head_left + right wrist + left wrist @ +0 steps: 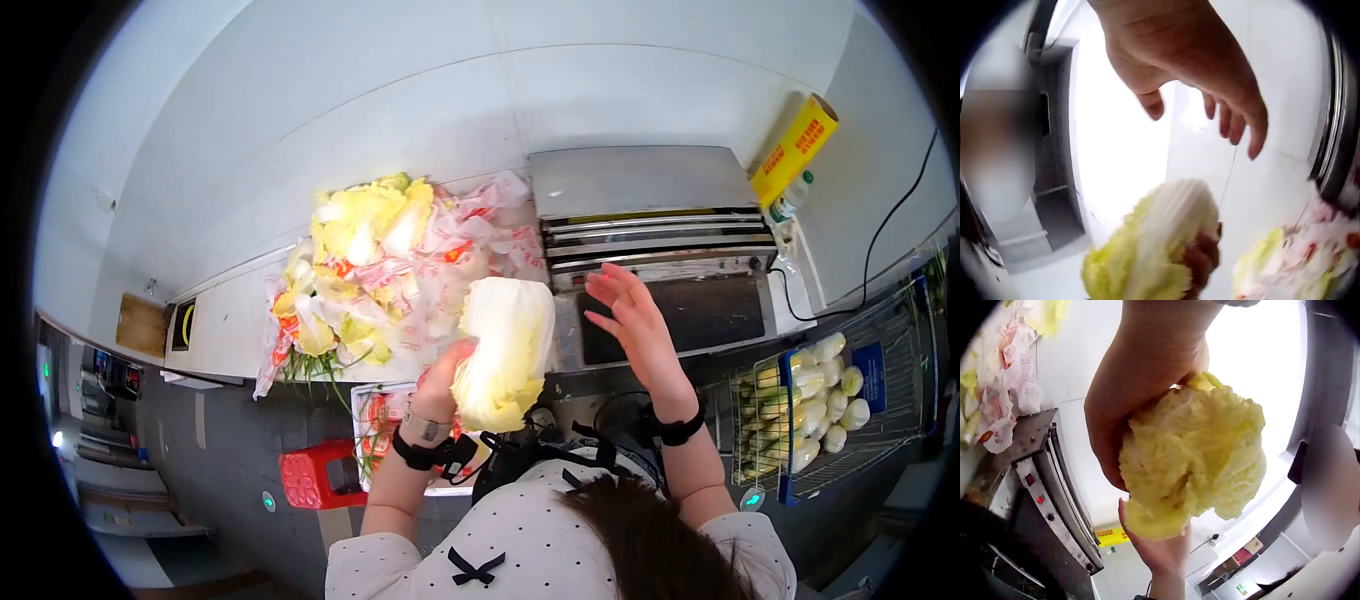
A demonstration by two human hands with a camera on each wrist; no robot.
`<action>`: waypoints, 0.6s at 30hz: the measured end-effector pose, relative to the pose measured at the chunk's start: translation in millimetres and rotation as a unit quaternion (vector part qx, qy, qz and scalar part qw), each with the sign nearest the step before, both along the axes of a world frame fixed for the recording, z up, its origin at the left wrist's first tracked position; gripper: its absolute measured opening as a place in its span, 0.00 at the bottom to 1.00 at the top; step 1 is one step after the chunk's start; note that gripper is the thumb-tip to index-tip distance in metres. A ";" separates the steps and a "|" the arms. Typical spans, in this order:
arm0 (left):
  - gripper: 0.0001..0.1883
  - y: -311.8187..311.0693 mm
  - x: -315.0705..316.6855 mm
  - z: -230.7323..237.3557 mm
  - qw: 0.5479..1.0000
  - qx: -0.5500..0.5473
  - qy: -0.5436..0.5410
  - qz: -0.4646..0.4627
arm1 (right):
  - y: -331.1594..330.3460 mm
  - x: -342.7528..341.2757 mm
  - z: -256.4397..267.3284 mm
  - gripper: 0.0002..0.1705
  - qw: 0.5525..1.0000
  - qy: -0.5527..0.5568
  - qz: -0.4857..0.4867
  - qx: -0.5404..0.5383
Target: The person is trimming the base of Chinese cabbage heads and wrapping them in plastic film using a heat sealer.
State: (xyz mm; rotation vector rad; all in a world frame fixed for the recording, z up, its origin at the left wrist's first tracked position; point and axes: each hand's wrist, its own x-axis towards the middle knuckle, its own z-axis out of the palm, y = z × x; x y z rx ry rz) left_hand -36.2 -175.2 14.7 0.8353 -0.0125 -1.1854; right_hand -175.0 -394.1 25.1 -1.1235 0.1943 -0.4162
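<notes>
A napa cabbage (505,350), white at the base and yellow at the leafy end, is gripped by my left hand (438,385) in the head view. In the left wrist view its ruffled leaves (1194,456) face the camera, with the left hand (1141,375) curled along one side. My right hand (640,325) is apart from the cabbage, over the front of the wrapping machine (650,180), fingers spread. The right wrist view shows the right hand (1191,56) holding nothing, and the cabbage (1160,244) below it in the left hand's fingers (1202,259).
Loose cabbage leaves (355,222) and printed wrappers (440,290) cover the counter's left part. A yellow roll (795,150) and a bottle (791,197) stand behind the machine. A cart of wrapped cabbages (825,400) is at right, a red stool (312,478) at lower left.
</notes>
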 end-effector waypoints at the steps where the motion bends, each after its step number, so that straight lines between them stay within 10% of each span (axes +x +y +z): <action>1: 0.25 -7.6 -8.8 6.3 1.000 0.004 0.010 -0.017 | -7.9 -12.0 1.3 0.34 0.995 -0.029 -0.012 -0.091; 3: 0.26 -24.3 -25.0 10.2 0.997 0.037 -0.014 -0.066 | -29.7 -40.2 19.4 0.44 0.948 -0.041 0.005 -0.314; 5: 0.28 -48.3 -49.3 27.7 0.987 0.057 -0.074 -0.134 | -47.6 -59.4 47.0 0.50 0.750 -0.071 0.037 -0.657; 8: 0.27 -89.9 -74.5 19.3 0.954 0.053 -0.143 -0.259 | -64.3 -85.1 62.1 0.53 0.632 -0.127 0.158 -0.748; 12: 0.32 -145.8 -104.8 11.9 0.877 0.040 -0.246 -0.410 | -103.2 -105.3 50.5 0.55 0.659 -0.014 0.265 -0.704; 18: 0.33 -190.3 -114.8 12.2 0.892 0.052 -0.188 -0.407 | -152.5 -102.4 35.8 0.53 0.769 -0.002 0.363 -0.526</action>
